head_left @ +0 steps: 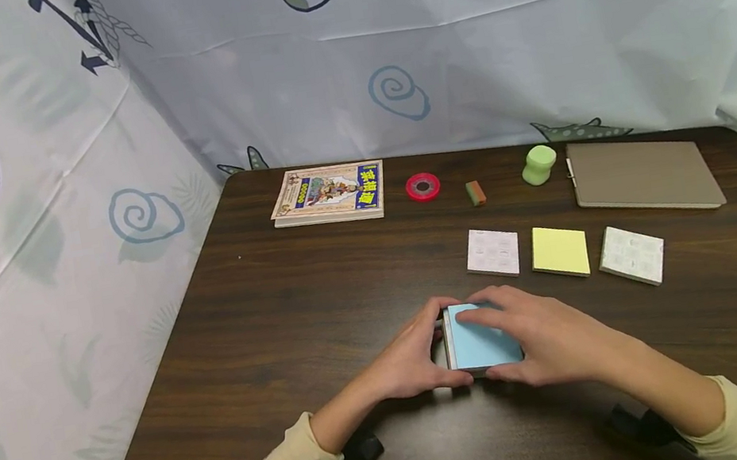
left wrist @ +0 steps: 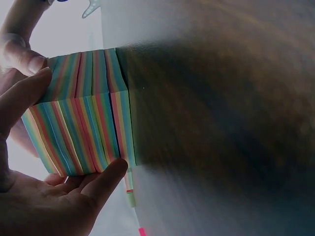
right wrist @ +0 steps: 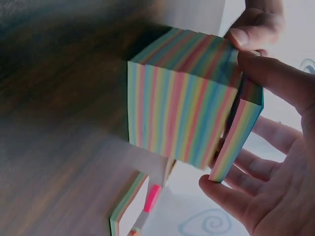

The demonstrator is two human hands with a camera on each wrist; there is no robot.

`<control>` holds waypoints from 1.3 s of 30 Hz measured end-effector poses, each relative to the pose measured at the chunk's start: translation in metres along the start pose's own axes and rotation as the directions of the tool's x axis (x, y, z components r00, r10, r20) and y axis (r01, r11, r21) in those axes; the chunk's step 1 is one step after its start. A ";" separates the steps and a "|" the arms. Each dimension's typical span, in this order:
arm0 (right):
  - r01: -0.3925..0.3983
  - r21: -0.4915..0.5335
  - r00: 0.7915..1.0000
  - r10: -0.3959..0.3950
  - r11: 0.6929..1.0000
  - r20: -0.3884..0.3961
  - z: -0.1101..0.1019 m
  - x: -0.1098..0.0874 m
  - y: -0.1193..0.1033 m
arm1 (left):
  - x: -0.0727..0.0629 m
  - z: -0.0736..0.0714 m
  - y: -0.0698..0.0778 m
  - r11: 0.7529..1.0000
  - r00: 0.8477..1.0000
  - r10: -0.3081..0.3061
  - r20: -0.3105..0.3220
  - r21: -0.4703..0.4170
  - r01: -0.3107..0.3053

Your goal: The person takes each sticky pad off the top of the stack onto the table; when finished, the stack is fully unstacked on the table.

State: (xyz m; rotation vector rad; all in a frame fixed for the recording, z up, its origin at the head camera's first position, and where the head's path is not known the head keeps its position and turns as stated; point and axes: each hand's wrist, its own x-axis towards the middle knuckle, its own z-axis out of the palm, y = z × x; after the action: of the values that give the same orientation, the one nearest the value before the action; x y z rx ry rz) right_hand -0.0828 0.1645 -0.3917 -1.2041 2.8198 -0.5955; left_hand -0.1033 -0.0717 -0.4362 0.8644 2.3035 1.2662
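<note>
A tall stack of sticky-note pads (left wrist: 78,123) with rainbow-striped edges stands on the dark table under both hands. My left hand (head_left: 413,355) grips it from the left side, thumb near and fingers far. On top lies a blue-faced pad (head_left: 488,348), which my right hand (head_left: 537,332) holds by its near and far edges, one finger lying over its face. In the right wrist view this top pad (right wrist: 238,137) sits tilted, a dark gap showing between it and the stack below. Both thumbs come close together at the near side.
Beyond the hands lie a pinkish-white pad (head_left: 492,251), a yellow pad (head_left: 559,251) and a white printed pad (head_left: 632,255). Further back are a book (head_left: 330,194), a red ring-shaped thing (head_left: 423,187), a small eraser-like block (head_left: 475,193), a green waisted object (head_left: 538,164) and a grey-brown notebook (head_left: 645,174).
</note>
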 end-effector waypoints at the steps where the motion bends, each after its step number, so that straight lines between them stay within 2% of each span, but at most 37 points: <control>1: -0.003 0.000 1.000 0.003 1.000 -0.006 -0.002 -0.001 0.000 | 0.000 0.000 0.000 1.000 1.000 0.001 -0.002 0.004 -0.001; 5: -0.038 0.018 0.998 0.038 0.999 -0.040 -0.011 -0.009 0.005 | -0.001 0.000 0.001 1.000 1.000 0.004 -0.010 0.010 -0.003; 8: -0.099 0.038 0.993 0.101 0.994 -0.068 -0.022 -0.021 0.015 | -0.001 0.001 0.001 1.000 1.000 -0.002 -0.017 0.012 0.002; 14: -0.220 0.026 0.963 0.222 0.975 -0.156 -0.045 -0.052 0.057 | -0.001 0.002 0.001 1.000 1.000 -0.004 -0.027 0.016 0.005; 17: -0.306 0.006 0.935 0.302 0.952 -0.184 -0.053 -0.073 0.085 | 0.000 0.001 0.001 0.999 1.000 -0.004 -0.029 0.036 0.006; 22: -0.475 -0.008 0.866 0.465 0.880 -0.186 -0.058 -0.112 0.135 | 0.000 0.001 0.001 0.999 1.000 -0.009 -0.025 0.042 0.010; 26: -0.562 0.010 0.814 0.555 0.827 -0.174 -0.058 -0.142 0.172 | 0.000 0.001 0.002 1.000 1.000 -0.012 -0.020 0.019 0.012; 30: -0.623 0.027 0.770 0.619 0.782 -0.154 -0.055 -0.165 0.199 | 0.000 0.001 0.002 1.000 1.000 -0.004 -0.019 0.023 0.005; 33: -0.649 0.015 0.753 0.644 0.761 -0.136 -0.052 -0.177 0.211 | 0.000 0.001 0.002 0.999 1.000 -0.001 -0.019 0.036 0.002; 39: -0.653 0.025 0.754 0.652 0.757 -0.081 -0.045 -0.187 0.223 | 0.001 0.001 0.001 0.999 1.000 -0.002 -0.016 0.036 0.002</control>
State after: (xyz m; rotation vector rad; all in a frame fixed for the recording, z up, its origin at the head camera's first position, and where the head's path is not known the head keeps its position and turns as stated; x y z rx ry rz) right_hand -0.1128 0.4511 -0.4531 -0.1184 3.0117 -0.5817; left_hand -0.1030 -0.0700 -0.4355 0.8668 2.3459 1.2384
